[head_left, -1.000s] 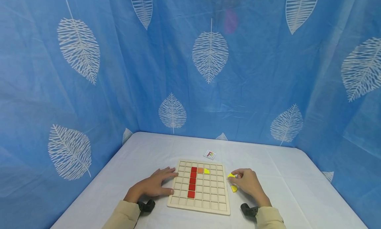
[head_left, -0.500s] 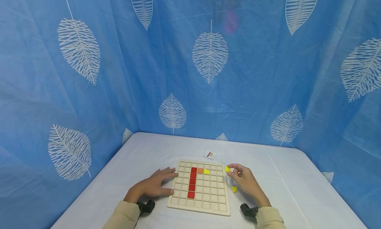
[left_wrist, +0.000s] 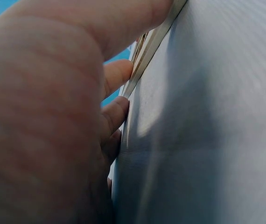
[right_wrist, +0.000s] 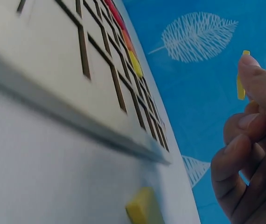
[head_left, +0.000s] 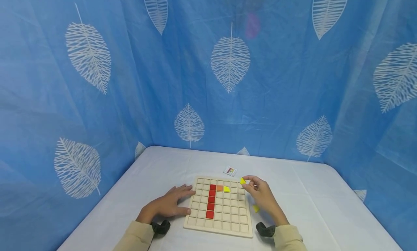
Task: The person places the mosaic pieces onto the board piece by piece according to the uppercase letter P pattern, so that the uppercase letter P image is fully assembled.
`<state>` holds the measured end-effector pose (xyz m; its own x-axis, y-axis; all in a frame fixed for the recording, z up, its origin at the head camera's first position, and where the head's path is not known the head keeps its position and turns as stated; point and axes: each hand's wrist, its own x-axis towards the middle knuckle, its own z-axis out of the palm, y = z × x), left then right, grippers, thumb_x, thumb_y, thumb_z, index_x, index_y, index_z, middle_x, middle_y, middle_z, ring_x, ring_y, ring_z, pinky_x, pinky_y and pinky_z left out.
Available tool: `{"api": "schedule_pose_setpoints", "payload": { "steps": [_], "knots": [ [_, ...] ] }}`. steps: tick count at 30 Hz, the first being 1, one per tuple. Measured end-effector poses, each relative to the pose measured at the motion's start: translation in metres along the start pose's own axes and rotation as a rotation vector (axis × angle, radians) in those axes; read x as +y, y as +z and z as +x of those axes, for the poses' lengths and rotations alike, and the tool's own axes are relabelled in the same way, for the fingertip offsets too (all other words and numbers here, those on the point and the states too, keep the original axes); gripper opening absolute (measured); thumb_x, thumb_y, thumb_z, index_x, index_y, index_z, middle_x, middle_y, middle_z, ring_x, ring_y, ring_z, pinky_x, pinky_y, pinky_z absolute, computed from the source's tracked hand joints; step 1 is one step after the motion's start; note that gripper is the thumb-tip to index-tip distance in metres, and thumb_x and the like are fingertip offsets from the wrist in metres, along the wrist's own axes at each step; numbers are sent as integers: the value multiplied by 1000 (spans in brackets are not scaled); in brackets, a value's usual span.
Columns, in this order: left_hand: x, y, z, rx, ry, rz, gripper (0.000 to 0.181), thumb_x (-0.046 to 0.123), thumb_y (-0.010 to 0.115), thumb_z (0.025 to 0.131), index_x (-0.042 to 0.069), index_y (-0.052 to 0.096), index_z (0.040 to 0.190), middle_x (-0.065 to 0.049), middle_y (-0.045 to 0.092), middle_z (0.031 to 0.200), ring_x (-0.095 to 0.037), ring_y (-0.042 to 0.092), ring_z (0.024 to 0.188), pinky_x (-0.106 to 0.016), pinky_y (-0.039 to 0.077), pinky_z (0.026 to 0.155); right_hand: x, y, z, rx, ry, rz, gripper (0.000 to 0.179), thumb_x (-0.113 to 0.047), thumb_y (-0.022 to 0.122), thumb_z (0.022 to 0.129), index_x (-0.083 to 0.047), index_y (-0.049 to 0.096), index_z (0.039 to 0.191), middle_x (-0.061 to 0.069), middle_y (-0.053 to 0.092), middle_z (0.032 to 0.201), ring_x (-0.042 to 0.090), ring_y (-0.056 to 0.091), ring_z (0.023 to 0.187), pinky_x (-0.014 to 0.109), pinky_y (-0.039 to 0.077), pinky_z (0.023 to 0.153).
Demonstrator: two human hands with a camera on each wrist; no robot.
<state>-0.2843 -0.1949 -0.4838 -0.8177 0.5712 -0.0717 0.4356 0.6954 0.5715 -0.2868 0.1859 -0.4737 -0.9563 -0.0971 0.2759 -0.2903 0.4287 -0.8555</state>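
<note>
A wooden grid board [head_left: 216, 230] lies on the table. Red square tiles [head_left: 211, 200] fill one column of it, with an orange tile [head_left: 219, 188] and a yellow tile [head_left: 227, 189] beside the top one. My left hand [head_left: 171, 202] rests at the board's left edge, fingers spread, thumb and fingertips touching the rim. Above the board's upper right corner my right hand [head_left: 260, 193] pinches a yellow tile [head_left: 242, 180] between thumb and index finger. Another yellow tile [right_wrist: 144, 205] lies on the table right of the board, partly hidden by the right hand in the head view.
A small pattern card [head_left: 230, 171] with a coloured grid lies just behind the board. White cloth [head_left: 306, 193] covers the table. A blue curtain [head_left: 273, 99] with white leaves stands behind and at both sides.
My right hand has raised the pinched yellow tile from beside the board and moved it up and left, over the upper right corner. My left hand stays in place.
</note>
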Motion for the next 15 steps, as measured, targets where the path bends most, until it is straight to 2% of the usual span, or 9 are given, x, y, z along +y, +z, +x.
{"api": "schedule_pose_setpoints", "payload": {
  "steps": [5,8,12,15],
  "knots": [
    [0,1,0,-5,-5,-2,78,62,67,86,27,44,152,-2,31,165,-32,18,156,-63,7,125,-4,11,3,-5,8,38,30,-26,66,98,-12,65,125,2,47,76,4,37,55,21,38,52],
    [0,0,0,-5,-3,4,78,61,66,87,27,43,153,-2,31,165,-32,18,156,-62,7,125,-7,17,5,-10,17,101,36,-31,63,100,-13,62,130,1,46,73,5,39,52,23,41,49],
    [-1,0,1,-4,-6,13,78,62,65,87,28,43,153,-1,31,165,-31,18,156,-62,7,125,-12,25,7,-17,40,195,40,-35,62,100,-13,59,134,1,46,72,6,38,49,24,39,44],
    [-1,0,2,-4,-12,17,78,64,65,87,29,43,153,0,31,165,-31,18,157,-61,7,125,-12,31,7,-28,65,219,37,-33,63,100,-14,60,133,1,46,74,6,39,50,22,38,44]
  ]
}}
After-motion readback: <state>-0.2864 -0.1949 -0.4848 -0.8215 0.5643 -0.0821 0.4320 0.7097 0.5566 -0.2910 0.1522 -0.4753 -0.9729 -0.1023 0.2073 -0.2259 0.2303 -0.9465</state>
